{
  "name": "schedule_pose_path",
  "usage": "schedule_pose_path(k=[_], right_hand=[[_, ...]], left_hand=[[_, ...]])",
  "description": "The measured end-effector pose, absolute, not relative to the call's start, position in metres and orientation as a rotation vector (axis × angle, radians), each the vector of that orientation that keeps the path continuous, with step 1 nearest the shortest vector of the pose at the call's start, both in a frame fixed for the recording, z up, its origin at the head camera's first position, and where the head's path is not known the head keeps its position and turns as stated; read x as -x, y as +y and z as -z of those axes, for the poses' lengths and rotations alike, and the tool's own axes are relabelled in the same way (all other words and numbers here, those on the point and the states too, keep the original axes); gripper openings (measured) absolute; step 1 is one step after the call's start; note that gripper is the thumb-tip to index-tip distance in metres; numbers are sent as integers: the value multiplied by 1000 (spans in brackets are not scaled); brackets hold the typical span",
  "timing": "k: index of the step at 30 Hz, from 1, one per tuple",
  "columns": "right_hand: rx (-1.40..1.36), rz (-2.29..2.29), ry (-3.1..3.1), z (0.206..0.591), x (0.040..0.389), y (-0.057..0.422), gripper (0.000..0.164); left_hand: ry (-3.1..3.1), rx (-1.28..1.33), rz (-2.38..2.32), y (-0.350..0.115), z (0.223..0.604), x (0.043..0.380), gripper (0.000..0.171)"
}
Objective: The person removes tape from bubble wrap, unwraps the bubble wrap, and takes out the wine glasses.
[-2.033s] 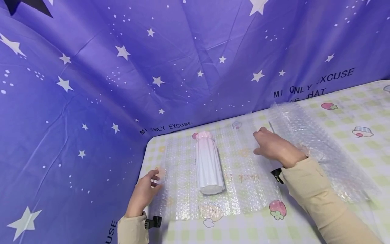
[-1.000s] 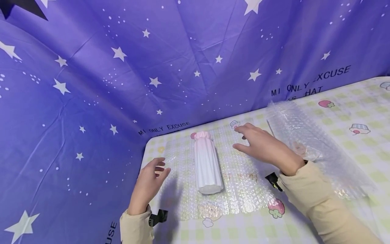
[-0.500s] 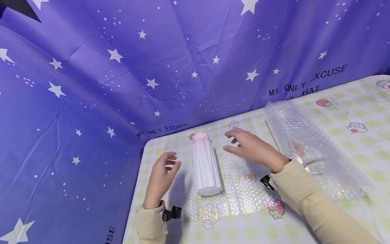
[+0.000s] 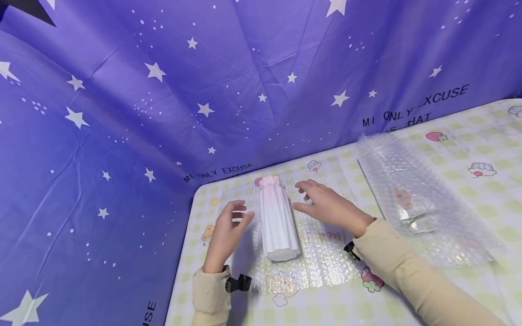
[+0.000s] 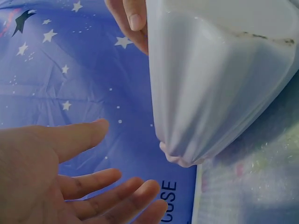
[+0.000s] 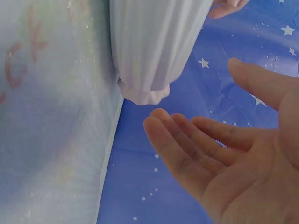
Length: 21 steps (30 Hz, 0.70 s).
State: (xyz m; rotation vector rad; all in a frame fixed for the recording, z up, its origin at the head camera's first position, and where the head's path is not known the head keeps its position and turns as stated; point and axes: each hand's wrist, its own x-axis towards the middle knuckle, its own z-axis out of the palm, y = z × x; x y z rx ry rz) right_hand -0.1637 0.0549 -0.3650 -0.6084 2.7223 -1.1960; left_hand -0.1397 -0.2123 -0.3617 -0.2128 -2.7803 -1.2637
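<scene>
A fluted vase [image 4: 278, 222], white with a pink ruffled mouth, lies on its side on a flat sheet of bubble wrap [image 4: 326, 267], its base toward me. My left hand [image 4: 226, 231] hovers just left of it, fingers relaxed and apart, holding nothing. Close on the other side, my right hand [image 4: 326, 203] reaches toward the vase's upper part, also holding nothing. In the left wrist view the vase [image 5: 210, 84] shows its base, with small dark marks on the edge. The right wrist view shows the pink mouth [image 6: 145, 93] near my loosely spread fingertips.
Another bundle of bubble wrap [image 4: 420, 203] lies to the right, with something clear and shiny in it. A checked tablecloth [image 4: 493, 213] covers the table. Behind and to the left hangs a purple-blue star-printed curtain [image 4: 244, 68].
My left hand has moved right from the sheet's left edge, and my right hand has moved left from its right side. Both are now nearer the vase, which stays in place.
</scene>
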Motion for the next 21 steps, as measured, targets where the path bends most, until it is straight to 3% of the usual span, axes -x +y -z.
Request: schedule_pose_path(k=[21], right_hand=[[543,1189,2689,376,157,54,63]], left_hand=[[-2813,328,1245,-194,367,138,44]])
